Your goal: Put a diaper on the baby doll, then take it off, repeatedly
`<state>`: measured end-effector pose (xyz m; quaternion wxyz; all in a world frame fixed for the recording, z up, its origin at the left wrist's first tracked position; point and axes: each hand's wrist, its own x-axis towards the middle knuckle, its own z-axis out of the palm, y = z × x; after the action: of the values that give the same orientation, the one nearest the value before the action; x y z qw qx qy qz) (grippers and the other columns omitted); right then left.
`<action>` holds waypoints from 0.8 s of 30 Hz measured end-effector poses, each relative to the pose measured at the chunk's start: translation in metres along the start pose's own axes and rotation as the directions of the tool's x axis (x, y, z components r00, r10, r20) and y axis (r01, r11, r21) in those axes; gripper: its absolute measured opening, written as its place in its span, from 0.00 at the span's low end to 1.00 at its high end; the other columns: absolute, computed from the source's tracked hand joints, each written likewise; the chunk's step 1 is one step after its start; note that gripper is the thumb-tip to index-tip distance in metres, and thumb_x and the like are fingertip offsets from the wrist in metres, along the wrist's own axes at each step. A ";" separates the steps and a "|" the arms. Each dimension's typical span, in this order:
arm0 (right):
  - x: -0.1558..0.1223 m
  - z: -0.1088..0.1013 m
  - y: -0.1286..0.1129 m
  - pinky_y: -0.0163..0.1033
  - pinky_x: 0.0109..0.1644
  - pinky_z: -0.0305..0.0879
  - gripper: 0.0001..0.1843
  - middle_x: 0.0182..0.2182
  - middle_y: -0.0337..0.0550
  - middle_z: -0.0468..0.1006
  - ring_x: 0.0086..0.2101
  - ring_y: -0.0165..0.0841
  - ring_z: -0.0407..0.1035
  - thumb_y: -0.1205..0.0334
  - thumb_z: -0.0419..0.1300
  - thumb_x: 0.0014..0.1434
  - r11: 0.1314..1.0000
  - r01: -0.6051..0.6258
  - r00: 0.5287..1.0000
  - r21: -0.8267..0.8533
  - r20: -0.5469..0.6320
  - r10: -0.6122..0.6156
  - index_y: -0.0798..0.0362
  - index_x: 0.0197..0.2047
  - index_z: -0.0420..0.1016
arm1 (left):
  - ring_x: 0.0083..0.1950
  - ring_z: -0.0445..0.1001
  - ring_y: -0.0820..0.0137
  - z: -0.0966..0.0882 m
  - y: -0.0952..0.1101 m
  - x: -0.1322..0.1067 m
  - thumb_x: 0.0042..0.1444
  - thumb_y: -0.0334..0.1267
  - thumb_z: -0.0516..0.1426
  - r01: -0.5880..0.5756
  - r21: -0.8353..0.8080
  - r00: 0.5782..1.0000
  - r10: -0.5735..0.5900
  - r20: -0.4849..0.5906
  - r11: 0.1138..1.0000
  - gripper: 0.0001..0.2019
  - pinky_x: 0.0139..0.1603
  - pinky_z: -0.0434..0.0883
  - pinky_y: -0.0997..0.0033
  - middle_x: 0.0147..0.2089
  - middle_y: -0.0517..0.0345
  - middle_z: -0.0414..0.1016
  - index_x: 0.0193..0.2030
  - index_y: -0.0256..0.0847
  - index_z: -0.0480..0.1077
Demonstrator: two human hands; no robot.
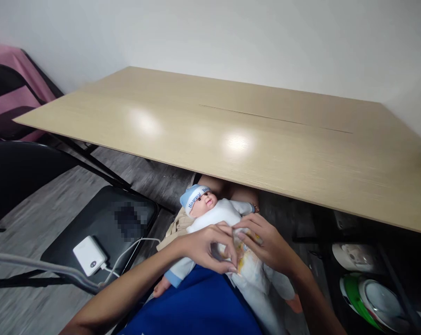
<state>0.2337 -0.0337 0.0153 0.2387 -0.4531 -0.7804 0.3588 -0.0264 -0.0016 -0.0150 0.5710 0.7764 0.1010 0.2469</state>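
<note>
A baby doll (210,221) lies face up across my lap, its head toward the table. It wears a blue and white cap (195,197) with lettering and a white outfit with a yellow-orange print on the front. My left hand (210,246) curves over the doll's middle, thumb and index fingertip pinched together at the printed front of the clothes. From the other side, my right hand (264,242) has its fingers and thumb close together on the same cloth, near the left fingertips. The exact bit of cloth between the fingers is partly hidden.
A wooden table (182,125) spans the view ahead, its front edge just beyond the doll. On a black chair (67,237) at left lies a white power bank (89,256), its cable running toward me. Round packages, one a green-rimmed container (357,298), sit low at right.
</note>
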 end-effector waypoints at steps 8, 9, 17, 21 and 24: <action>-0.070 -0.050 0.011 0.42 0.34 0.65 0.37 0.23 0.43 0.79 0.26 0.37 0.71 0.27 0.51 0.75 0.903 -0.415 0.909 0.111 0.103 0.405 0.48 0.32 0.83 | 0.23 0.75 0.71 0.002 0.008 -0.014 0.77 0.61 0.58 0.289 -0.348 0.957 -0.260 0.129 0.892 0.25 0.43 0.75 0.66 0.21 0.61 0.76 0.51 0.40 0.81; -0.080 -0.052 0.014 0.42 0.33 0.65 0.38 0.22 0.42 0.78 0.25 0.37 0.71 0.25 0.52 0.74 0.868 -0.480 0.873 0.128 0.168 0.458 0.49 0.34 0.83 | 0.24 0.74 0.71 0.002 0.011 -0.010 0.77 0.61 0.57 0.311 -0.378 0.950 -0.286 0.122 0.872 0.25 0.37 0.73 0.69 0.22 0.61 0.76 0.52 0.39 0.80; -0.113 -0.017 0.022 0.40 0.36 0.67 0.28 0.29 0.43 0.85 0.31 0.40 0.76 0.31 0.59 0.70 0.761 -0.642 0.747 0.096 0.301 0.593 0.47 0.39 0.82 | 0.54 0.79 0.58 0.004 0.018 0.073 0.70 0.53 0.68 0.236 0.443 0.957 -0.286 0.049 0.865 0.21 0.53 0.73 0.63 0.47 0.51 0.83 0.59 0.39 0.76; -0.117 0.000 0.028 0.38 0.33 0.60 0.23 0.26 0.42 0.83 0.29 0.38 0.73 0.38 0.60 0.68 0.766 -0.643 0.747 -0.024 0.200 0.634 0.48 0.38 0.82 | 0.71 0.71 0.44 0.034 0.004 0.135 0.62 0.50 0.73 0.069 0.796 0.872 -0.424 0.244 0.601 0.30 0.68 0.69 0.49 0.65 0.34 0.80 0.63 0.33 0.77; -0.123 0.009 0.033 0.38 0.32 0.57 0.22 0.25 0.40 0.81 0.28 0.37 0.72 0.40 0.58 0.68 0.744 -0.666 0.731 -0.050 0.152 0.665 0.48 0.37 0.82 | 0.70 0.74 0.43 0.064 -0.009 0.169 0.55 0.42 0.75 0.036 0.855 0.741 -0.587 0.325 0.518 0.26 0.72 0.67 0.44 0.63 0.34 0.83 0.58 0.35 0.81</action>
<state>0.3036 -0.1342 -0.0215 0.0331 -0.6710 -0.5816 0.4588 0.1511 0.0219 0.0074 0.1925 0.9479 0.1683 -0.1899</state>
